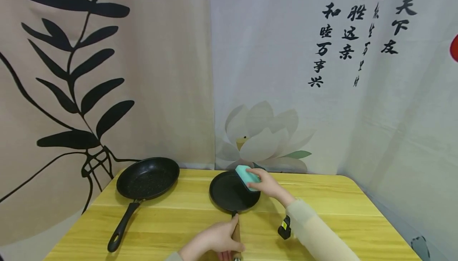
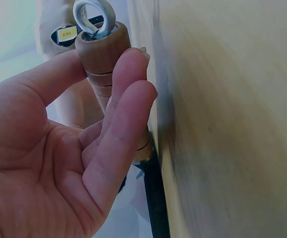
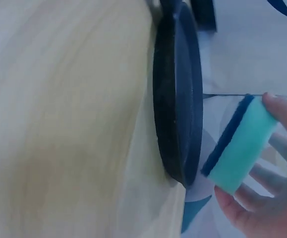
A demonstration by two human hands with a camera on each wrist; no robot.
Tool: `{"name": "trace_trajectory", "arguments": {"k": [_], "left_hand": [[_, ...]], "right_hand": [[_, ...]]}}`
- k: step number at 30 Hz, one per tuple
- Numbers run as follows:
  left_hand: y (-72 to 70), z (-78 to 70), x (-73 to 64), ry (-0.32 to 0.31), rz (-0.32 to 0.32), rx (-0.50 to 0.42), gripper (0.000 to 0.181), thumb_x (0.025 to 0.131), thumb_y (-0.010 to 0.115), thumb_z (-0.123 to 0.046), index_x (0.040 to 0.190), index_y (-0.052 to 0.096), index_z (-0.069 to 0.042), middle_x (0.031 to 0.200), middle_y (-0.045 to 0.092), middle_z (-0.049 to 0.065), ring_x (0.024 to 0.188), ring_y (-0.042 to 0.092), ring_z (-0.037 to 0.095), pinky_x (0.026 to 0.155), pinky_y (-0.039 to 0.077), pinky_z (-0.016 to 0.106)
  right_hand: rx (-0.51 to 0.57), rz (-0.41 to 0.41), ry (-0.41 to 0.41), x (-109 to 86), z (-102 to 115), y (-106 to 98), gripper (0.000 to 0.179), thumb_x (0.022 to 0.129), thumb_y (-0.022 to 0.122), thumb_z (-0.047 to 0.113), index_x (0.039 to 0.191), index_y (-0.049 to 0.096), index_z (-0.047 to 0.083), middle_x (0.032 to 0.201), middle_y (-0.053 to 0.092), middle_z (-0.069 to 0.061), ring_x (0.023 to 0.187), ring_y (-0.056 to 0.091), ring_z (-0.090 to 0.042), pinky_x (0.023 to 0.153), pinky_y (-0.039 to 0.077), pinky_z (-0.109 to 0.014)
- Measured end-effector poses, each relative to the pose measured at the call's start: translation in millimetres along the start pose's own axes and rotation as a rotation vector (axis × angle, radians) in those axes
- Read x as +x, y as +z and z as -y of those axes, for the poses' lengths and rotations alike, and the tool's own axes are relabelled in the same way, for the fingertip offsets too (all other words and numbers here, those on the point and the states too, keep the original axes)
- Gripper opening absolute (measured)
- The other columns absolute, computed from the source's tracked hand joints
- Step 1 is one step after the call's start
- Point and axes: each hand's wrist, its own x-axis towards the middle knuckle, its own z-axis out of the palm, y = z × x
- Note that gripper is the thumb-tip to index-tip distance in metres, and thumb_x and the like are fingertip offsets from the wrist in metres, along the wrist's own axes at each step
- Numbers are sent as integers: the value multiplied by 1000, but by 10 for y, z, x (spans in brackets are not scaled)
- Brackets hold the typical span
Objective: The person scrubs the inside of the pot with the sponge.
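Turquoise sponge (image 1: 246, 176), lower centre of the head view, is pinched by the right hand (image 1: 267, 182) above the right side of a small black skillet (image 1: 229, 193); the left hand (image 1: 222, 237) grips its wooden handle (image 1: 236, 232). Left wrist view: fingers (image 2: 126, 129) curl round that handle. Right wrist view: the sponge, lower right, slants, its dark scouring layer (image 3: 227, 136) facing the skillet, just apart.

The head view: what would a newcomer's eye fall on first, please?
Probably the turquoise scrub sponge, held in the right hand above the small black frying pan. The left hand grips that pan's wooden handle, nearer the viewer. A larger black frying pan lies at the table's left.
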Motion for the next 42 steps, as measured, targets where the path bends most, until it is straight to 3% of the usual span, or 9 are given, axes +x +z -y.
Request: {"name": "trace_trajectory", "arguments": {"k": [7,13,17,22,24,30,36,42], "left_hand": [[10,19,45,-11,15,-4,115,76,75,-59,155,14,-1,68,65,5,55,64,21,61,52,29],[26,15,53,-28,24,-53,115,75,76,-58,155,14,-2,62,65,11,48,63,29,52,53,35],[34,6,39,-26,27,-67,116,75,77,-57,155,13,-2,60,66,12,46,63,31,49,54,38],[14,-7,19,6,1,27,114,77,75,-57,154,15,0,77,68,3,58,64,15,69,52,25],[3,-11,11,12,4,39,113,77,74,-57,154,14,0,79,68,0,60,63,14,72,50,24],[-14,-8,1,2,23,-1,114,77,75,-57,154,13,1,62,65,6,46,63,25,59,53,28],[13,-73,-16,-41,34,-22,112,78,75,-55,155,13,-4,58,65,9,43,61,24,48,53,34],[79,-125,59,-41,48,-3,111,78,75,-56,156,13,-5,65,66,6,49,63,23,55,53,31]], "right_hand": [[463,-104,211,-89,-110,85,61,96,63,28,150,39,14,148,37,-19,122,50,-38,91,48,-55],[911,-190,289,-157,-173,141,64,101,54,24,155,23,10,149,27,-27,131,36,-47,99,40,-61],[1064,-209,300,-183,-223,165,64,103,50,22,156,16,10,152,20,-29,135,28,-49,103,32,-64],[1071,-229,296,-187,-271,198,64,102,51,21,155,18,9,150,24,-29,133,34,-46,103,32,-64],[1051,-243,297,-186,-281,214,63,101,53,21,155,21,8,147,28,-28,131,38,-45,103,33,-63],[992,-263,295,-176,-279,246,65,99,58,24,153,26,9,143,34,-27,127,43,-41,101,38,-60],[983,-256,289,-217,-297,230,65,99,57,22,154,24,9,142,34,-27,123,46,-38,99,41,-55],[1000,-254,280,-299,-336,140,64,101,53,19,155,20,9,142,30,-28,125,44,-39,100,39,-57]]}}
